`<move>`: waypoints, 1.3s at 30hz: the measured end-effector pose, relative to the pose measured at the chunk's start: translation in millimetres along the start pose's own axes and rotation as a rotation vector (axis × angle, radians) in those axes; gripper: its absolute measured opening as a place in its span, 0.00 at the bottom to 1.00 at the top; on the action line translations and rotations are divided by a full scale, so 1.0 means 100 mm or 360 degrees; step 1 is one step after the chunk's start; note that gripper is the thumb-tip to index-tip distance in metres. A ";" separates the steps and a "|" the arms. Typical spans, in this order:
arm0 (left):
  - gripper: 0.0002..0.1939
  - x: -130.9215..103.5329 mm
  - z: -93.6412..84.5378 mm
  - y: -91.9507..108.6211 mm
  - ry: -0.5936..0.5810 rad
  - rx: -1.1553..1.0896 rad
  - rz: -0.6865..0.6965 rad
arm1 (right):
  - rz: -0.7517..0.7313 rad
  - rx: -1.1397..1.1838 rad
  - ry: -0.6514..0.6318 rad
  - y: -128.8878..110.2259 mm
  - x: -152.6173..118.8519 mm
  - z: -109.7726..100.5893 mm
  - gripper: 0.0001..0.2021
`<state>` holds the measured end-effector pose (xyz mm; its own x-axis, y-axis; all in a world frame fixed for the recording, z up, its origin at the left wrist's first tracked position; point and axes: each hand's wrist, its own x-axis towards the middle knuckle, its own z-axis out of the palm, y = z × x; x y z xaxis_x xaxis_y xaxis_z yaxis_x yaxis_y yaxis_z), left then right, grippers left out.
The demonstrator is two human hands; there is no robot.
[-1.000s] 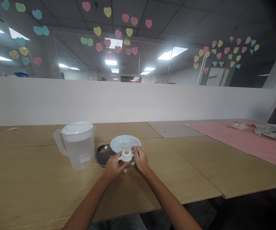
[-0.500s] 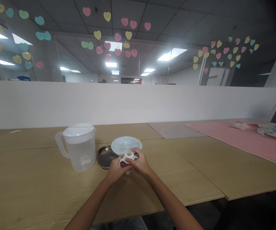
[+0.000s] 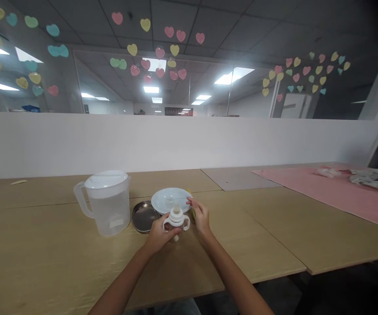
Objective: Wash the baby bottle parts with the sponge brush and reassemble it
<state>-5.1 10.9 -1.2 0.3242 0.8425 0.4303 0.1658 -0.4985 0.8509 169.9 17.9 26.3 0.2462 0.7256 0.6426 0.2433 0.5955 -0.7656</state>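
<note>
A baby bottle (image 3: 176, 217) with a white collar, a clear nipple and two side handles is in my left hand (image 3: 159, 232), whose fingers wrap round its left handle and body. My right hand (image 3: 201, 217) is off the bottle, just to its right, with the fingers apart and partly bent beside the bowl's rim. A white bowl (image 3: 162, 197) with something clear in it stands behind the bottle. Close by my right fingers shows a thin yellow-green thing (image 3: 193, 213), mostly hidden by the hand. To the left lies a round metal dish (image 3: 144, 216).
A lidded clear plastic pitcher (image 3: 109, 208) with liquid in it stands left of the dish. A pink cloth (image 3: 320, 192) covers the table's far right, with crumpled grey-white fabric (image 3: 375, 179) on it. A white wall (image 3: 162, 144) rises behind the table (image 3: 60, 262).
My right hand has let go of the bottle and moved a little to the right, its fingers opening. My left hand still holds the bottle in about the same place.
</note>
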 end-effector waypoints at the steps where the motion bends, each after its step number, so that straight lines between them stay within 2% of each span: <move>1: 0.33 -0.01 0.00 0.02 0.0001 0.0025 0.0004 | -0.0076 -0.0048 -0.0058 -0.01 -0.04 0.02 0.20; 4: 0.32 -0.01 0.00 0.09 -0.0005 0.0055 0.0007 | -0.0316 -0.0250 -0.0349 -0.05 -0.15 0.09 0.26; 6: 0.31 -0.01 0.00 0.13 0.0006 0.0065 -0.0004 | -0.0373 -0.0270 -0.0430 -0.05 -0.18 0.12 0.31; 12: 0.31 -0.01 -0.01 0.14 0.0047 0.0168 -0.0026 | -0.0225 -0.0028 -0.0089 0.03 -0.10 0.03 0.22; 15: 0.29 -0.02 -0.02 0.15 0.0040 0.0178 -0.0022 | -0.0220 -0.0075 -0.0220 0.00 -0.12 0.02 0.22; 19: 0.27 -0.02 -0.02 0.17 0.0041 0.0194 -0.0025 | -0.0233 -0.0259 -0.0452 -0.06 -0.20 0.14 0.24; 23: 0.27 -0.02 -0.02 0.16 0.0033 0.0178 -0.0007 | -0.0170 -0.0204 -0.0417 -0.07 -0.23 0.20 0.21; 29: 0.29 -0.02 -0.02 0.17 0.0033 0.0153 -0.0035 | -0.0086 0.0064 -0.0125 -0.09 -0.14 0.14 0.23; 32: 0.29 -0.03 -0.02 0.18 0.0034 0.0170 -0.0027 | -0.0009 0.0294 -0.0046 -0.08 -0.08 0.13 0.25; 35: 0.30 -0.03 -0.02 0.18 0.0054 0.0217 -0.0049 | 0.0045 0.0409 -0.0111 -0.08 -0.04 0.13 0.26; 39: 0.30 -0.03 -0.02 0.18 0.0056 0.0214 -0.0046 | -0.0014 0.0317 -0.0310 -0.12 -0.09 0.15 0.25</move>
<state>-4.8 0.1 13.6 0.2851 0.8624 0.4183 0.2985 -0.4946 0.8162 150.3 9.5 29.4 0.0553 0.7614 0.6459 0.0507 0.6439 -0.7634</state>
